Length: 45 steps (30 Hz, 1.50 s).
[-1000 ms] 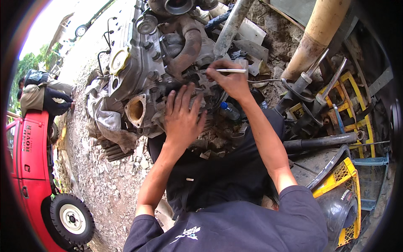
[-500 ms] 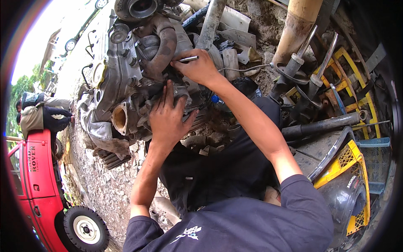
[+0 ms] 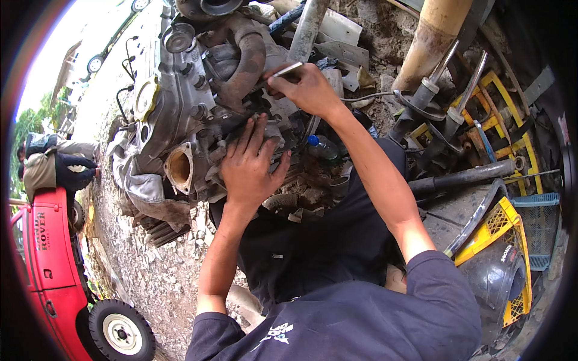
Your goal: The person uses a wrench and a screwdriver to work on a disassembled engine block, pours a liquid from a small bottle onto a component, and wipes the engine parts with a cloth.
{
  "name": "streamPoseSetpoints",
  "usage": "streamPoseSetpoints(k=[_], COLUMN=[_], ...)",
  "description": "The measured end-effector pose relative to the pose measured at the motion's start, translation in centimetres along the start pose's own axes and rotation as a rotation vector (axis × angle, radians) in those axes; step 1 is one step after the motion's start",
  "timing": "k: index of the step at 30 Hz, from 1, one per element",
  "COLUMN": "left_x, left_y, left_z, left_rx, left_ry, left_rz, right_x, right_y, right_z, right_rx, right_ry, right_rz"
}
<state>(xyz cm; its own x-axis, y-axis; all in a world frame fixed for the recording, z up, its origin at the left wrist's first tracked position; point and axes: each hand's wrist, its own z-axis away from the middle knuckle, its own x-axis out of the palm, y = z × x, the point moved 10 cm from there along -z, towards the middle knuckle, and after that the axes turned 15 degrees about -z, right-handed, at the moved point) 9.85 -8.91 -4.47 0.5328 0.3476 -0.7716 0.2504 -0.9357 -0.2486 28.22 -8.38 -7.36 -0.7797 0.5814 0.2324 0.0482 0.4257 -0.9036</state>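
A grimy metal engine [image 3: 158, 111] lies before me, with a rusty curved pipe [image 3: 248, 60] and a round flanged opening [image 3: 169, 162]. My left hand [image 3: 250, 165] lies open on its lower right part, fingers spread over dark fittings. My right hand [image 3: 307, 90] grips a thin silver rod-like tool [image 3: 289, 69] just right of the pipe; the tool's working tip is hidden. A grey cloth [image 3: 135, 180] hangs at the engine's left side. A bottle with a blue cap [image 3: 314, 140] is below my right hand.
A red vehicle [image 3: 51, 253] stands left, with people [image 3: 42, 168] beside it on gravel [image 3: 138, 265]. At right are a bamboo pole [image 3: 421, 42], metal struts [image 3: 421, 114], a long tube [image 3: 457, 180], yellow crates [image 3: 515, 144], a blue basket [image 3: 533, 234] and a dark helmet-like object [image 3: 494, 283].
My right hand has moved slightly upward along the engine, and its tool now slants up to the right instead of lying level. My left hand stays on the engine; the view has shifted.
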Motion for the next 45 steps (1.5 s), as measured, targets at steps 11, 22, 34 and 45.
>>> streamPoseSetpoints(k=[11, 22, 34, 45], left_x=[-0.2, 0.0, -0.8, -5.0], left_y=[-0.2, -0.2, -0.3, -4.1], left_z=[0.0, 0.0, -0.2, 4.8], left_rx=[-0.027, -0.034, -0.028, -0.014], left_ry=[0.001, -0.008, 0.044, 0.419], left_rz=[0.008, 0.031, 0.1, 0.715], right_x=[-1.2, -0.5, 0.3, 0.1], right_y=[0.6, 0.2, -0.5, -0.1], right_z=[2.6, 1.0, 0.2, 0.2], right_rx=[0.062, 0.051, 0.03, 0.052], right_ry=[-0.055, -0.176, -0.296, -0.132], right_rz=[-0.013, 0.147, 0.202, 0.063])
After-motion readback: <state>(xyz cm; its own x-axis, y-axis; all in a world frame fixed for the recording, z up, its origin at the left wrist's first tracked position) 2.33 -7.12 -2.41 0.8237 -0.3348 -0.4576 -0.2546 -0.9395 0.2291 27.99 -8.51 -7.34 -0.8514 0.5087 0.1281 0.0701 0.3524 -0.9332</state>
